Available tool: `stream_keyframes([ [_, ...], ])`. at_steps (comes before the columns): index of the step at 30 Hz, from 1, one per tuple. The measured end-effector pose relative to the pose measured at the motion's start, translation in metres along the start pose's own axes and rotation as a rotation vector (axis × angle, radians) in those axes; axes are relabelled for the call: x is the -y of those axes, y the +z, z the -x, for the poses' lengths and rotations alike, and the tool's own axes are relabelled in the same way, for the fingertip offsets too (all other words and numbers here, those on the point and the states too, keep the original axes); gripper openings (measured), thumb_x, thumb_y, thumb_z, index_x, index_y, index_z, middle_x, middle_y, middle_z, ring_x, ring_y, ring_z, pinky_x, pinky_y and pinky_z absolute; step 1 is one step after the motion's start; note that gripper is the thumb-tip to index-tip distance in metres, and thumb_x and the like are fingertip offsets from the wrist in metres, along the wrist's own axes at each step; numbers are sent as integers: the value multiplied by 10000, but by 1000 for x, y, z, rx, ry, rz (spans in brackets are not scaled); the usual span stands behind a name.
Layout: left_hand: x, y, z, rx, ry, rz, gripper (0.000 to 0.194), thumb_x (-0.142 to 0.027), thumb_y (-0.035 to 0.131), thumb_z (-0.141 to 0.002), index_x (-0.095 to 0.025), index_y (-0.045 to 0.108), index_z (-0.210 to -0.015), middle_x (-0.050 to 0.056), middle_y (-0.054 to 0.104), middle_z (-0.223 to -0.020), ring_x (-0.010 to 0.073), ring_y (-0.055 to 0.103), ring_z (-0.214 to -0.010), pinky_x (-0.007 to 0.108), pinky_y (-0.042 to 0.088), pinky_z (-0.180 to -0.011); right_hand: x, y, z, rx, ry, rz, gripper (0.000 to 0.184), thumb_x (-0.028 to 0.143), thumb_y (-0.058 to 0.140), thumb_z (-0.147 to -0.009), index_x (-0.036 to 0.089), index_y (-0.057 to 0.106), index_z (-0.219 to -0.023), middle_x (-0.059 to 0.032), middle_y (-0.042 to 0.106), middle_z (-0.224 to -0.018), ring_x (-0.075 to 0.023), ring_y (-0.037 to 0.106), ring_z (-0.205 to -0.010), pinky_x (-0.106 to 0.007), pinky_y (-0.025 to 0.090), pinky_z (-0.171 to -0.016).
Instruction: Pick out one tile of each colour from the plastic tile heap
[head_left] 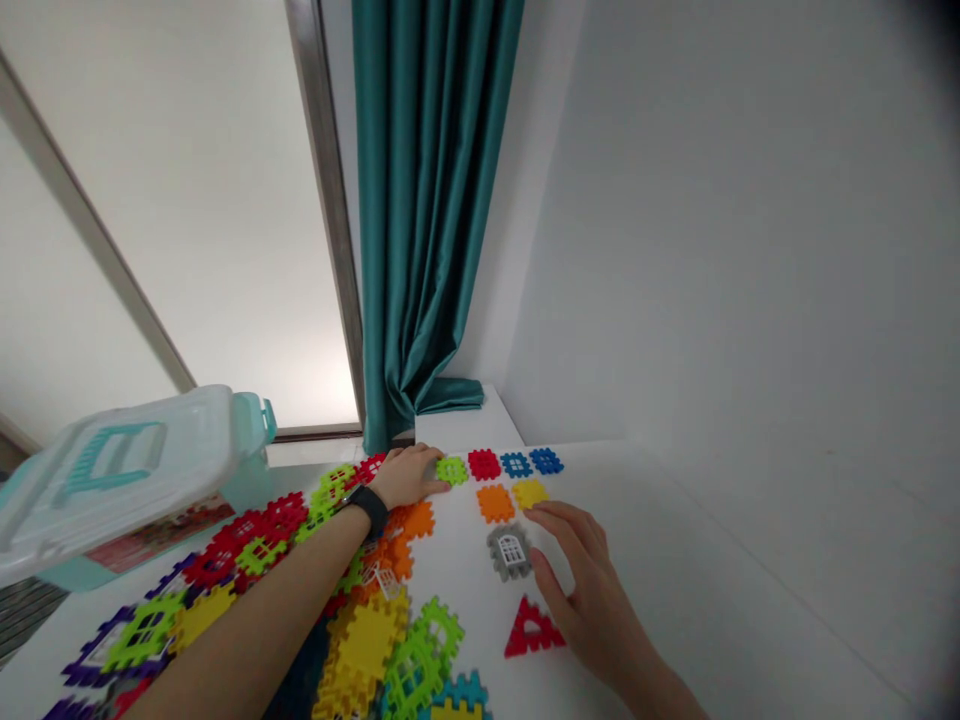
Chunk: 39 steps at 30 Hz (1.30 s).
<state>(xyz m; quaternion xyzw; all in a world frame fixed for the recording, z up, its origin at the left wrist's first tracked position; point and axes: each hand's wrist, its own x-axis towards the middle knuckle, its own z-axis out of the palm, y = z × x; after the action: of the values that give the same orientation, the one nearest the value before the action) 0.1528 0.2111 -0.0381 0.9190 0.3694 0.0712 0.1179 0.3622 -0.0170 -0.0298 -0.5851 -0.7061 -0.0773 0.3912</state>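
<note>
My left hand (407, 476), with a black watch on the wrist, reaches to the far side of the white table. Its thumb and fingertips close on the left edge of a light-green square building tile (453, 471). My right hand (581, 575) is open, thumb and fingers apart. The fingertips touch or nearly touch a yellow tile (529, 492), and the thumb is beside a grey tile with a white window (509, 552). Partly behind that hand lies a red triangular tile (531, 630). An orange tile (495, 503) lies left of the yellow one.
A red tile (484, 464) and two blue tiles (517, 465) continue the far row. Mixed tiles (367, 635) are piled under and around my left forearm. A lidded storage box (150, 450) stands at left. A green curtain (427, 200) hangs behind; a wall (735, 300) borders the right.
</note>
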Motion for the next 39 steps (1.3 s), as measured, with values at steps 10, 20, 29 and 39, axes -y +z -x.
stream_keyframes([
  [10, 4, 0, -4, 20, -3, 5, 547, -575, 643, -867, -254, 588, -1306, 110, 626, -1331, 347, 613, -1206, 487, 448, -1036, 2, -1, 0, -11, -11, 14, 352, 214, 519, -963, 266, 533, -1311, -98, 630, -1220, -276, 588, -1163, -484, 508, -989],
  [20, 4, -1, -3, 15, 15, -1, 550, -565, 658, -861, -243, 588, -1300, 123, 623, -1329, 346, 619, -1189, 502, 438, -1033, 0, 0, 2, 12, 1, 9, 368, 210, 513, -955, 277, 523, -1317, -104, 625, -1229, -296, 585, -1177, -518, 499, -1004],
  [29, -1, -7, 3, -21, 41, -23, 553, -540, 703, -839, -223, 585, -1277, 128, 633, -1296, 337, 588, -1228, 496, 410, -1071, 1, 1, 1, 12, -11, -8, 361, 205, 515, -959, 269, 522, -1314, -104, 616, -1230, -289, 575, -1178, -514, 484, -1010],
  [39, -30, -29, 47, -126, 114, -25, 334, -369, 578, -950, -229, 618, -1250, 112, 606, -1324, 304, 551, -1240, 471, 411, -1076, 11, 5, 2, 9, -47, -19, 316, 190, 507, -949, 259, 566, -1252, -106, 644, -1182, -281, 604, -1137, -505, 495, -995],
])
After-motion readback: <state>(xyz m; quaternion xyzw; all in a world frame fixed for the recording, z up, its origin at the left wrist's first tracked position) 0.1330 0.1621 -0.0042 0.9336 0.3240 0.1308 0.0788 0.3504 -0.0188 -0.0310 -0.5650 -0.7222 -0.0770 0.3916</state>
